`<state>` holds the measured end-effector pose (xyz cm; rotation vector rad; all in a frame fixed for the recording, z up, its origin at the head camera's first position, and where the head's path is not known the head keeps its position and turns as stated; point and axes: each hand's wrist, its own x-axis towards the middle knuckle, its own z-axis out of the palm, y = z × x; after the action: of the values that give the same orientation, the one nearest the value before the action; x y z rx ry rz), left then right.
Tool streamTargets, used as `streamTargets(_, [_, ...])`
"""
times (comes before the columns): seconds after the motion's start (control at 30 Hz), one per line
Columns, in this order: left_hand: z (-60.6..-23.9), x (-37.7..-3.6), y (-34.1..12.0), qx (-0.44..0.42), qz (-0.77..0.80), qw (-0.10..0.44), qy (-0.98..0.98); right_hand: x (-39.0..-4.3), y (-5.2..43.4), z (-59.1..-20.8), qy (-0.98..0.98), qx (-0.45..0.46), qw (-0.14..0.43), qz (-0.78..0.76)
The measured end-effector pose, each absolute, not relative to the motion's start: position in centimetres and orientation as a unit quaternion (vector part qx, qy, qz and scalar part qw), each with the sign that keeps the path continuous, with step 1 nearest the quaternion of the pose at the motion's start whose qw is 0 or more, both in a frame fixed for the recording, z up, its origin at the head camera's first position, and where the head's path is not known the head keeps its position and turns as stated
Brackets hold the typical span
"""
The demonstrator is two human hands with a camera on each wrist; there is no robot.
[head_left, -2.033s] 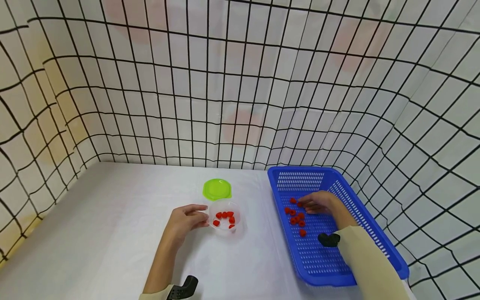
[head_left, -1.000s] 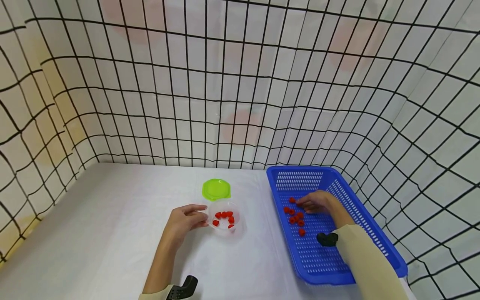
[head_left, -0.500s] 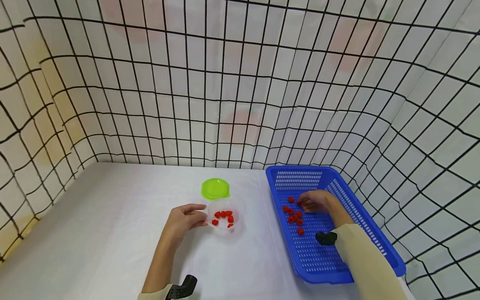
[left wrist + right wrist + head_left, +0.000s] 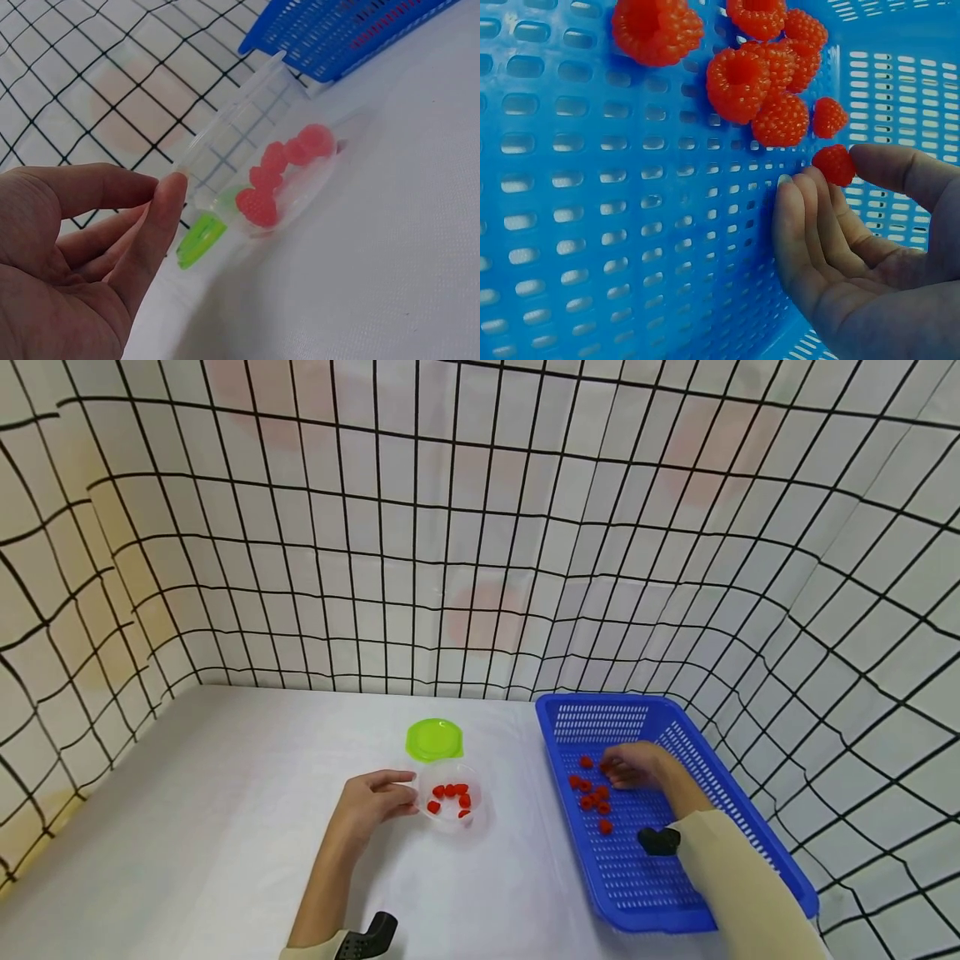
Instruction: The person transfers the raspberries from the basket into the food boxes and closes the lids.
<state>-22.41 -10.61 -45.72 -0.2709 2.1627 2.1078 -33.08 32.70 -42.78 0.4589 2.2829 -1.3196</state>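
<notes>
My left hand point(image 4: 367, 806) pinches the left rim of a clear plastic container point(image 4: 236, 124) between thumb and finger. Several red raspberries point(image 4: 259, 206) lie in the bottom of that container. Over the blue basket point(image 4: 772, 860), my right hand point(image 4: 636, 764) reaches in with its fingers curled. In the right wrist view a single raspberry point(image 4: 834, 165) sits between its thumb and fingertips. A cluster of more raspberries point(image 4: 739, 84) lies on the basket floor just beyond those fingers, with one point(image 4: 656, 30) lying apart.
A bright green lid point(image 4: 435, 740) lies on the white table point(image 4: 225, 793), just behind the container. Black wire grid point(image 4: 480, 527) over white sheeting surrounds the table at the back and sides. The basket's raised walls stand around the right hand.
The right hand's fingers have drawn in and curled, shifting slightly right from the raspberry at the back of the cluster. The left hand and container have stayed put.
</notes>
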Motion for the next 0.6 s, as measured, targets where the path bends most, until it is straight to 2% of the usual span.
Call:
streamTargets(0.27, [-45.5, -22.3, -10.5, -0.091, 0.694, 0.057, 0.712, -32.8, 32.3, -41.1, 0.835, 0.132, 0.224, -0.485])
streamTargets(0.6, [-45.7, -22.5, -10.6, -0.093, 0.686, 0.059, 0.719, -32.9, 30.6, -37.2, 0.853, 0.08, 0.202, -0.474])
